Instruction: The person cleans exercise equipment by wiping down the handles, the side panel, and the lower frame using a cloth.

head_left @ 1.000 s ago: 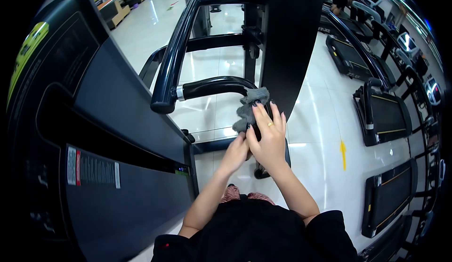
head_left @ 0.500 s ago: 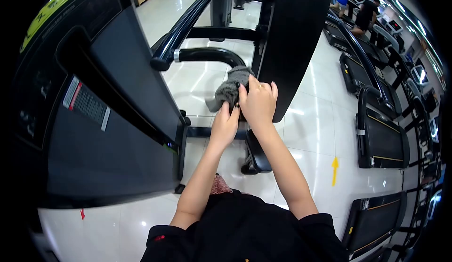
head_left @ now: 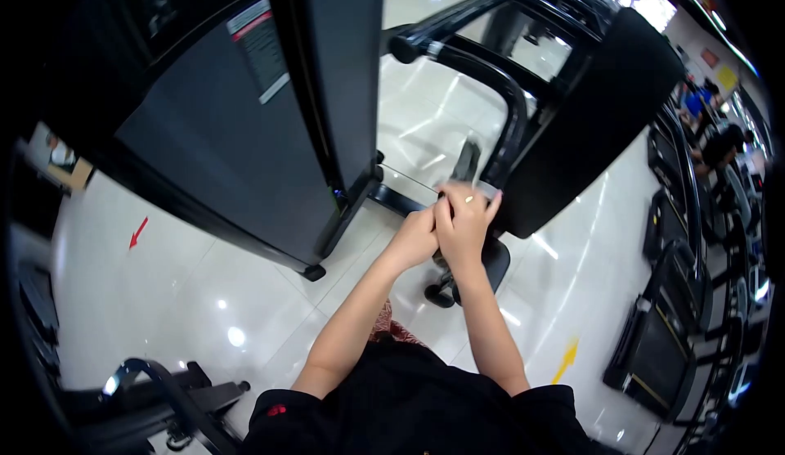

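Note:
A grey cloth (head_left: 468,162), blurred by motion, sticks out beyond my two hands, which are close together in front of the exercise machine. My right hand (head_left: 464,219) is closed on the cloth, with its knuckles up and a ring on one finger. Pressed against it from the left is my left hand (head_left: 415,238), its fingers curled in and partly covered by the right. Just past the hands, a curved black handlebar (head_left: 515,116) runs down beside the black pad (head_left: 601,120) of the machine.
A tall dark machine housing (head_left: 237,128) stands on the left. Below my hands is a small black seat (head_left: 493,267). Treadmills (head_left: 658,349) line the right side, with people farther back. Red (head_left: 139,233) and yellow arrows (head_left: 566,361) mark the tiled floor.
The view has turned left, so the machine appears farther right. My hands have come closer together, and the cloth has gone from bunched up to a narrow blurred strip away from the handlebar.

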